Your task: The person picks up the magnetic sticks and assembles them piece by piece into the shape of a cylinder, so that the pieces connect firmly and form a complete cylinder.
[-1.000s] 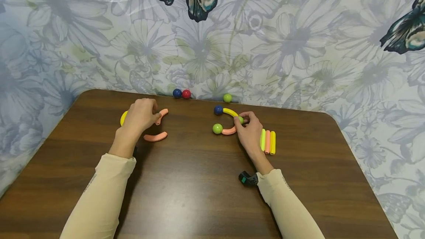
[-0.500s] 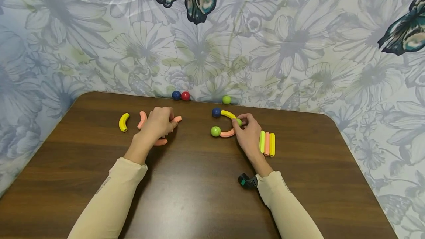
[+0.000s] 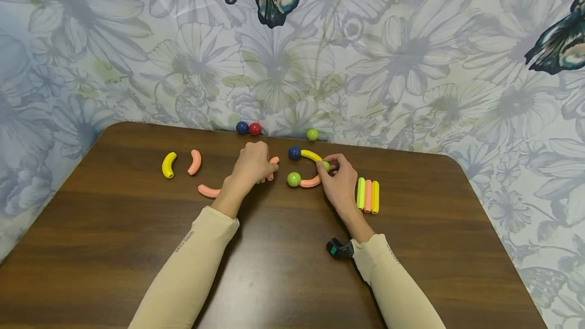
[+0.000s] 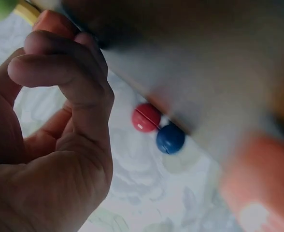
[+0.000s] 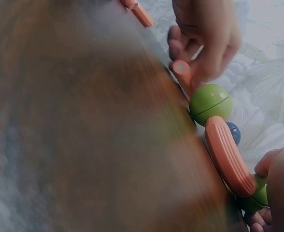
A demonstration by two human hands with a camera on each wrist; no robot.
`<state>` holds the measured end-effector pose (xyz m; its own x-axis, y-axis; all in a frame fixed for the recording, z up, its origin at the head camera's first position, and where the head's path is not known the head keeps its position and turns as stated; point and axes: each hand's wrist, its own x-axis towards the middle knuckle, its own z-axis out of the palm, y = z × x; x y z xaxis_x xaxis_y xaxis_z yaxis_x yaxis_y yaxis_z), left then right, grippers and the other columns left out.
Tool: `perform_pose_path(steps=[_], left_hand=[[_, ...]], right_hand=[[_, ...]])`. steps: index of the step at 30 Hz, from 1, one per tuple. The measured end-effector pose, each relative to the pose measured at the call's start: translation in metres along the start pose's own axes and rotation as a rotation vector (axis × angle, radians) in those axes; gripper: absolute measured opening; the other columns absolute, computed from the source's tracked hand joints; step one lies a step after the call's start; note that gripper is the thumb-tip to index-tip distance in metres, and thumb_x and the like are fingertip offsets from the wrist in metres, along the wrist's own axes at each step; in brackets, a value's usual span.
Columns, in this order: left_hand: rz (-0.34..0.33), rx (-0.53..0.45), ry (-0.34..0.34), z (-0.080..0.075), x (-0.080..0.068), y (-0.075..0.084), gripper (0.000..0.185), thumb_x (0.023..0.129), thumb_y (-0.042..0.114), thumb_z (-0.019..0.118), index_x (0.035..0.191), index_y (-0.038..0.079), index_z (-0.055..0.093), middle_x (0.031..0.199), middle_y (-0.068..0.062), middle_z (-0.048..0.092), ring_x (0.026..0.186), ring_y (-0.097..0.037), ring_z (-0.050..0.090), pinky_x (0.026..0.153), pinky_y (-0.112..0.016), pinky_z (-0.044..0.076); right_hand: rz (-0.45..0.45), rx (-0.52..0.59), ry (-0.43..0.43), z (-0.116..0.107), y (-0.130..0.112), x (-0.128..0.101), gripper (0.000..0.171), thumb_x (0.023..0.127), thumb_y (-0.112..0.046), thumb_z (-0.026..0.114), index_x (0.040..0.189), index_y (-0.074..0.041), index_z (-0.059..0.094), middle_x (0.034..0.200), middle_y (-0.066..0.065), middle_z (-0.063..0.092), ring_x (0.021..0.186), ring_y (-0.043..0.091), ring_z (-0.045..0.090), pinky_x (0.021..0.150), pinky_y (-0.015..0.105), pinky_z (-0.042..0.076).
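Observation:
In the head view my left hand [image 3: 253, 165] pinches a salmon curved rod [image 3: 274, 160], partly hidden by the fingers, left of a half-ring of balls and rods. My right hand [image 3: 341, 179] pinches the green ball [image 3: 326, 166] at the half-ring's right side. A yellow curved rod [image 3: 312, 155] runs from that ball to a dark blue ball [image 3: 294, 153]. Another salmon curved rod [image 3: 310, 182] joins it to a second green ball [image 3: 294, 179]. In the right wrist view the held salmon rod [image 5: 182, 72] is beside the second green ball [image 5: 211, 104]; whether they touch I cannot tell.
A yellow curved rod [image 3: 168, 165] and two salmon ones [image 3: 194, 162] lie on the left. Straight green, salmon and yellow rods [image 3: 368, 196] lie side by side right of my right hand. Blue, red [image 3: 254, 129] and green balls [image 3: 312, 134] sit along the table's back edge.
My left hand has picked up a salmon curved rod from the left group and carried it right, up to the half-ring. My right hand keeps its pinch on the green ball.

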<state>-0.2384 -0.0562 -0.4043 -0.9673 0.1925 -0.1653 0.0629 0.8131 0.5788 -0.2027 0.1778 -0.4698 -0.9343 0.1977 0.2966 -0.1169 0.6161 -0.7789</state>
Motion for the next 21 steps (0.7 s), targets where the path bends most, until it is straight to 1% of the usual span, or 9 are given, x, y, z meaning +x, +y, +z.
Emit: perform_pose_path(steps=[2, 4, 9, 13, 16, 18, 21], left_hand=[[-0.011, -0.039, 0.007, 0.004, 0.002, 0.006, 0.027, 0.095, 0.017, 0.075, 0.073, 0.004, 0.068, 0.062, -0.006, 0.073, 0.044, -0.014, 0.064, 0.046, -0.024, 0.053], [-0.007, -0.059, 0.022, 0.007, 0.003, 0.011, 0.027, 0.095, 0.016, 0.075, 0.073, 0.004, 0.067, 0.063, -0.007, 0.074, 0.043, -0.013, 0.063, 0.045, -0.023, 0.052], [-0.009, -0.071, 0.043, 0.012, 0.005, 0.017, 0.028, 0.094, 0.016, 0.076, 0.071, 0.005, 0.066, 0.060, -0.005, 0.073, 0.044, -0.013, 0.064, 0.046, -0.023, 0.052], [-0.023, -0.069, 0.019, 0.014, 0.005, 0.018, 0.025, 0.096, 0.016, 0.075, 0.075, 0.004, 0.067, 0.058, -0.003, 0.071, 0.045, -0.014, 0.065, 0.046, -0.023, 0.051], [-0.048, -0.091, -0.007, 0.014, 0.003, 0.019, 0.021, 0.097, 0.016, 0.074, 0.083, 0.003, 0.065, 0.059, -0.004, 0.072, 0.045, -0.016, 0.066, 0.046, -0.025, 0.053], [-0.062, -0.112, -0.012, 0.014, 0.003, 0.019, 0.021, 0.097, 0.015, 0.074, 0.085, 0.002, 0.065, 0.059, -0.004, 0.072, 0.045, -0.016, 0.067, 0.046, -0.026, 0.055], [-0.057, -0.130, -0.005, 0.014, 0.003, 0.018, 0.023, 0.097, 0.015, 0.073, 0.080, 0.001, 0.068, 0.056, -0.004, 0.070, 0.043, -0.016, 0.067, 0.047, -0.026, 0.055]], right_hand=[[0.003, -0.004, -0.006, 0.000, 0.000, 0.000, 0.022, 0.099, -0.027, 0.073, 0.108, -0.007, 0.070, 0.102, 0.012, 0.072, 0.094, 0.027, 0.066, 0.084, 0.035, 0.053], [0.007, -0.006, -0.009, 0.000, 0.000, -0.001, 0.022, 0.099, -0.026, 0.074, 0.108, -0.007, 0.070, 0.102, 0.013, 0.072, 0.094, 0.027, 0.066, 0.084, 0.035, 0.054], [-0.004, -0.001, -0.003, 0.000, -0.002, -0.001, 0.023, 0.098, -0.026, 0.074, 0.108, -0.006, 0.070, 0.101, 0.012, 0.073, 0.092, 0.026, 0.066, 0.084, 0.035, 0.053], [-0.017, 0.009, 0.003, 0.001, -0.003, -0.002, 0.023, 0.097, -0.027, 0.076, 0.108, -0.007, 0.071, 0.100, 0.010, 0.073, 0.090, 0.024, 0.066, 0.083, 0.032, 0.053], [-0.018, 0.025, 0.001, 0.001, -0.003, -0.003, 0.023, 0.097, -0.027, 0.076, 0.108, -0.007, 0.072, 0.100, 0.009, 0.073, 0.090, 0.022, 0.066, 0.083, 0.031, 0.054], [-0.014, 0.037, -0.004, 0.001, -0.003, -0.003, 0.022, 0.097, -0.026, 0.076, 0.108, -0.007, 0.072, 0.100, 0.008, 0.073, 0.090, 0.022, 0.066, 0.084, 0.032, 0.054], [-0.007, 0.049, -0.010, 0.000, -0.003, -0.002, 0.021, 0.097, -0.026, 0.076, 0.108, -0.009, 0.071, 0.100, 0.007, 0.072, 0.089, 0.021, 0.065, 0.083, 0.031, 0.054]])
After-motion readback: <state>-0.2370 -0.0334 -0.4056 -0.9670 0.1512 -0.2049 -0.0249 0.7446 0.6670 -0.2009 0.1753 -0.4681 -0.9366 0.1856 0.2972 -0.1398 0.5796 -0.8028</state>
